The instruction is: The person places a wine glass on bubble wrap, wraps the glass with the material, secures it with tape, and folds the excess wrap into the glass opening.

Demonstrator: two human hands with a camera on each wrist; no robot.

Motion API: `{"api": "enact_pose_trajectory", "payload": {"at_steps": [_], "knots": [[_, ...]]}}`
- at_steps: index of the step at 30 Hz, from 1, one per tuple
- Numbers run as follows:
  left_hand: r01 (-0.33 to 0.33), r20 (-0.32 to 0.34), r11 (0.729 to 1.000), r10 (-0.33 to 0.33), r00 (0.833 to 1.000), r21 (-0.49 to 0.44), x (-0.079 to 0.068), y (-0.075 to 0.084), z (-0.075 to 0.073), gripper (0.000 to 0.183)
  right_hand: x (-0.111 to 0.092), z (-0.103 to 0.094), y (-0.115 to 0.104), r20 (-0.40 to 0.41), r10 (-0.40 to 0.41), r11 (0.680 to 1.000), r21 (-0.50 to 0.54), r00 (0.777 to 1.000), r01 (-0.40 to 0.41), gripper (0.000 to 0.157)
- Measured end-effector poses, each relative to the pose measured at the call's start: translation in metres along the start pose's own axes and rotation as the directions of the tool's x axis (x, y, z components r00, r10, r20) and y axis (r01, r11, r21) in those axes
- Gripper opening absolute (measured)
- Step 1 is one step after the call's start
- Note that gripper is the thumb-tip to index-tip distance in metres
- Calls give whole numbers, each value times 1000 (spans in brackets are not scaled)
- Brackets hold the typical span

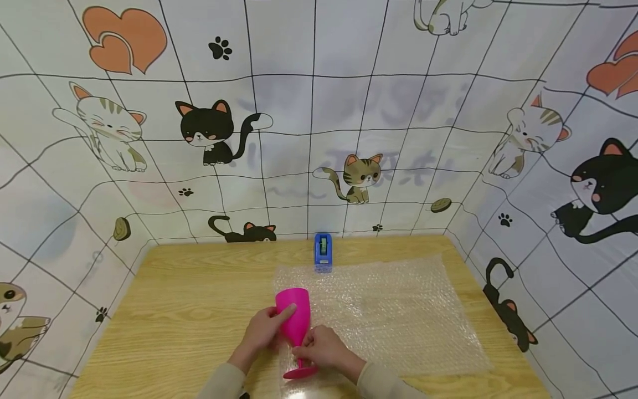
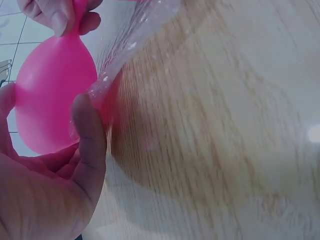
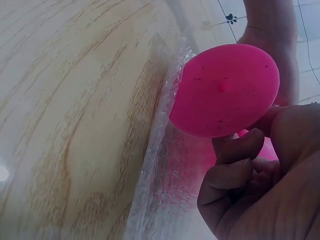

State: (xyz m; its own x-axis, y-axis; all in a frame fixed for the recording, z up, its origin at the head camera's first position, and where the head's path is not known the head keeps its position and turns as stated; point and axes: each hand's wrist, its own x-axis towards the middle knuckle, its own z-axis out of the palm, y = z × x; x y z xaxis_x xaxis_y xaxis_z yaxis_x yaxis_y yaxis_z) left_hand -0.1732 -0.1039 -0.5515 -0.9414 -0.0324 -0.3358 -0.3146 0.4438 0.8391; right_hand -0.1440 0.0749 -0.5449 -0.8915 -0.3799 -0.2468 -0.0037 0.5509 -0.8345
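A bright pink plastic goblet [image 1: 295, 315] lies tilted over the left edge of a sheet of bubble wrap [image 1: 379, 316], its mouth pointing away from me. My left hand [image 1: 262, 332] grips the bowl from the left, thumb across its upper side. With thumb and fingers, my right hand [image 1: 325, 348] pinches the stem just above the foot. The round underside of the foot [image 3: 225, 90] faces the right wrist camera, flecked with small dark specks. In the left wrist view, the wrap's edge [image 2: 125, 47] rises beside the bowl, close to the left fingers [image 2: 90, 135].
Behind the wrap, near the far edge of the wooden table [image 1: 199, 293], stands a blue tape dispenser [image 1: 323, 252] with a roll of tape. White sheeting [image 1: 284, 105] printed with cats and grid lines encloses the back and sides.
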Motion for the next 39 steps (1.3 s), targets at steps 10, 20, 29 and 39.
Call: {"api": "enact_pose_trajectory", "payload": {"at_steps": [10,20,29,39], "knots": [[-9,-38,999,11,999,41,0,2,0,86,7,-19,-2,65,26,999,-35,998,-23,33],[1,-40,998,2,999,59,2,2,1,94,21,-36,-11,-18,95,995,-6,995,-95,56],[-15,-39,999,17,999,52,2,2,1,89,28,-29,-16,-88,82,995,58,993,-77,71],[-64,-26,984,61,998,-168,-1,-3,-4,62,28,-27,-20,-131,14,1000,17,991,-12,52]]}}
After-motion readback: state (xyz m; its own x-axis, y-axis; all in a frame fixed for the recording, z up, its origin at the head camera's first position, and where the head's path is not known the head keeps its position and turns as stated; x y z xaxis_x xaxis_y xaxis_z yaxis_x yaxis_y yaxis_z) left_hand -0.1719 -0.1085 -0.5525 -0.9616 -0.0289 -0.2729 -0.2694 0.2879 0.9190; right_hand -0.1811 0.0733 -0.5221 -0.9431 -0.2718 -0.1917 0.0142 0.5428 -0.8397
